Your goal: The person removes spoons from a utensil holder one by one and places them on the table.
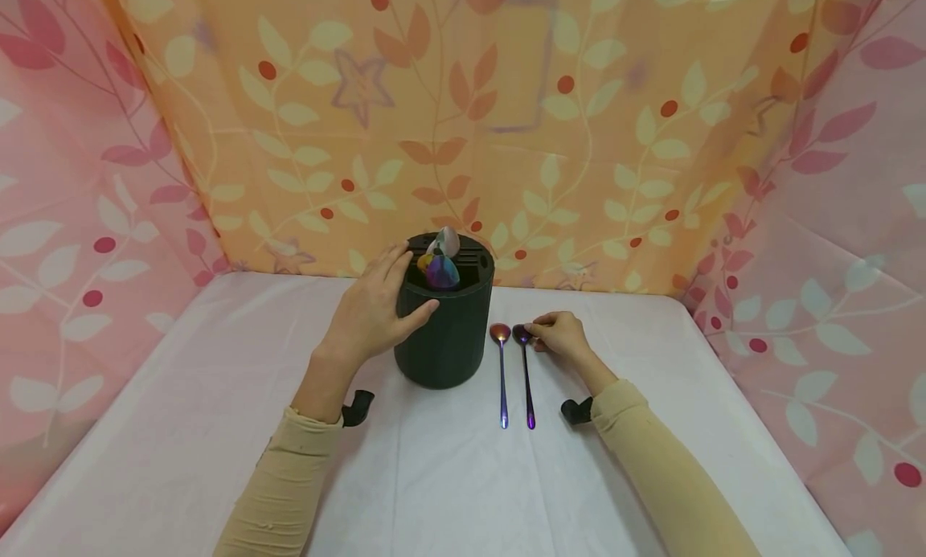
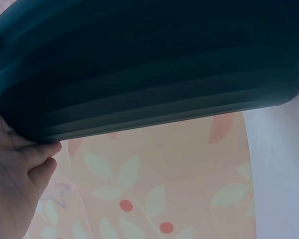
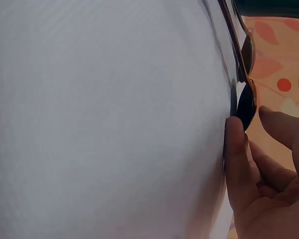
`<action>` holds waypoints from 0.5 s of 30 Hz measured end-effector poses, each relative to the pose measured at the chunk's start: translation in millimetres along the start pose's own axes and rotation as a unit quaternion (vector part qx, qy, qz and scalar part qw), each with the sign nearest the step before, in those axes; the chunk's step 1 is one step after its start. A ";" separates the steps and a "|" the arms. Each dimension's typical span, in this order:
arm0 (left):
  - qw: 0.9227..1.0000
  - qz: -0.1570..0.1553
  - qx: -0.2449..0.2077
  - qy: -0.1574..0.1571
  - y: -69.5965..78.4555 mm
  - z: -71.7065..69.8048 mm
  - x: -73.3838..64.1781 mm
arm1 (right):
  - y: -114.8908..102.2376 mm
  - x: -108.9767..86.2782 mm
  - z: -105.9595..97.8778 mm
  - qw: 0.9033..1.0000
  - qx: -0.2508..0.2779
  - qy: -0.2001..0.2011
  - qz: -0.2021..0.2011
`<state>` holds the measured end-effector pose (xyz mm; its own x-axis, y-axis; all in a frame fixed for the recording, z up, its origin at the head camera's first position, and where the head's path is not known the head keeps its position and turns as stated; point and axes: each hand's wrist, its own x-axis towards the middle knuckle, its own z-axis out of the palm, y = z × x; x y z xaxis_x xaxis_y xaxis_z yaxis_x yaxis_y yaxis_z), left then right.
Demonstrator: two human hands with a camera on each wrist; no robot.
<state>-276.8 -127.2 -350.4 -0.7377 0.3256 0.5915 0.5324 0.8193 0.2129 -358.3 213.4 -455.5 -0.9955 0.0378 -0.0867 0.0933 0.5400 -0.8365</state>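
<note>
My left hand [image 1: 367, 312] grips the left side of a dark green utensil holder [image 1: 443, 348], thumb across its front and fingers at the rim. The left wrist view shows the holder's ribbed wall [image 2: 154, 64] close up, with the fingers at one end of it. Spoon heads [image 1: 443, 272] stick up from the holder's opening. Two long-handled, iridescent spoons lie side by side on the cloth to its right: a reddish-headed spoon [image 1: 500, 334] and a purple spoon [image 1: 527, 372]. At the purple spoon's bowl [image 3: 246, 107], my right hand [image 1: 563, 336] pinches the edge between thumb and fingers.
A white cloth [image 1: 463, 493] covers the table. An orange leaf-patterned curtain [image 1: 463, 99] hangs behind it, with pink patterned curtains at the left [image 1: 87, 219] and right [image 1: 817, 219]. Black wrist devices [image 1: 358, 408] show beside both cuffs.
</note>
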 end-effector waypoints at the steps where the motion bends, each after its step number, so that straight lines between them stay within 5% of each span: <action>1: 1.000 0.000 0.000 0.001 0.2 -0.1 0.1 | -0.1 -0.5 -0.6 1.000 0.000 -0.001 0.000; 8: 1.000 -0.001 0.001 -0.002 0.7 -0.3 -0.6 | -6.6 -10.8 -7.4 0.999 -0.016 0.012 -0.028; 15: 1.000 0.000 0.000 -0.002 0.7 -0.9 -0.4 | -40.3 -32.2 -15.9 0.989 0.012 0.069 -0.134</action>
<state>-275.8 -127.2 -349.8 -0.7393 0.3266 0.5888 0.5317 0.8197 0.2129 -330.2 203.8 -410.4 -0.9773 0.0111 0.2117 -0.1745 0.5253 -0.8329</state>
